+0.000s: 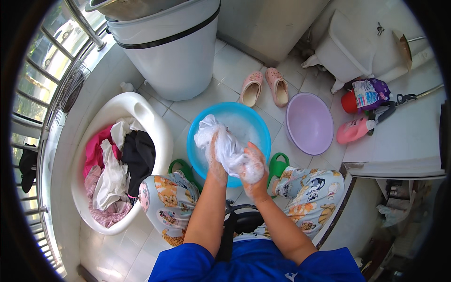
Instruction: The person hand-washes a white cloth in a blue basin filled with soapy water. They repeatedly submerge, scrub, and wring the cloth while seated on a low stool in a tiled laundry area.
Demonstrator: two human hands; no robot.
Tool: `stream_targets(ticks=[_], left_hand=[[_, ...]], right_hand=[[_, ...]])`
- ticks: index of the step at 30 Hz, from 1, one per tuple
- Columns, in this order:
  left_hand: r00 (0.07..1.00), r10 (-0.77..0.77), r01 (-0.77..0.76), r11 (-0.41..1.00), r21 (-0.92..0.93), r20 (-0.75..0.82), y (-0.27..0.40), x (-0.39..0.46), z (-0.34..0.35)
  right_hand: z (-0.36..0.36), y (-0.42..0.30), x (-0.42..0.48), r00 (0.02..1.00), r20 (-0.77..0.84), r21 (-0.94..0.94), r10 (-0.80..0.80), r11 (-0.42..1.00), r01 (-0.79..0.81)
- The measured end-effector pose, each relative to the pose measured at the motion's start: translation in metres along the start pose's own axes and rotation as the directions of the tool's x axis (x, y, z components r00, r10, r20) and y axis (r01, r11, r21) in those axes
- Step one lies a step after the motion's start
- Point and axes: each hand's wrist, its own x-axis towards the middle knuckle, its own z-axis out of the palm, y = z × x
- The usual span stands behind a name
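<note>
A wet white cloth garment (225, 149), bunched and covered in suds, is held up between both hands over a blue plastic basin (262, 127). My left hand (215, 157) grips its left part, with fabric draped over the fingers. At the garment's right end, my right hand (255, 172) is closed around the cloth, and foam coats the hand. White foam (243, 123) covers the water in the basin. The garment's exact kind cannot be told from its bunched shape.
To the left, a white tub (160, 141) holds pink, white and black clothes. A lilac basin (310, 123) and pink clogs (252, 90) stand beyond the blue basin. Detergent bottles (354, 130) lie at right. A large white bin (172, 63) stands at the back left.
</note>
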Motion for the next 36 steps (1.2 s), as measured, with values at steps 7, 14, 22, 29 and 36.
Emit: stream_targets(ticks=[7,14,22,29,36], left_hand=[[0.969,-0.082,0.027,0.972,-0.233,-0.233,-0.022,-0.035,0.059],[0.888,-0.188,0.408,0.742,-0.532,0.419,0.000,-0.021,0.009],[0.946,-0.276,0.190,0.897,-0.399,-0.171,-0.001,-0.034,0.075],[0.971,-0.174,0.237,0.801,-0.550,0.164,-0.004,-0.037,0.044],[0.970,-0.225,0.149,0.849,-0.508,-0.092,0.022,-0.044,0.082]], right_hand=[[0.024,0.097,0.063,0.914,-0.273,-0.043,0.301,0.945,-0.324],[0.038,0.013,-0.006,0.998,-0.003,-0.133,-0.071,0.989,0.070],[0.022,0.078,0.046,0.954,-0.251,-0.251,0.166,0.940,-0.229],[0.045,0.046,0.015,1.000,-0.023,-0.245,-0.019,0.969,0.013],[0.001,0.143,0.016,0.729,0.026,0.593,0.684,0.577,-0.562]])
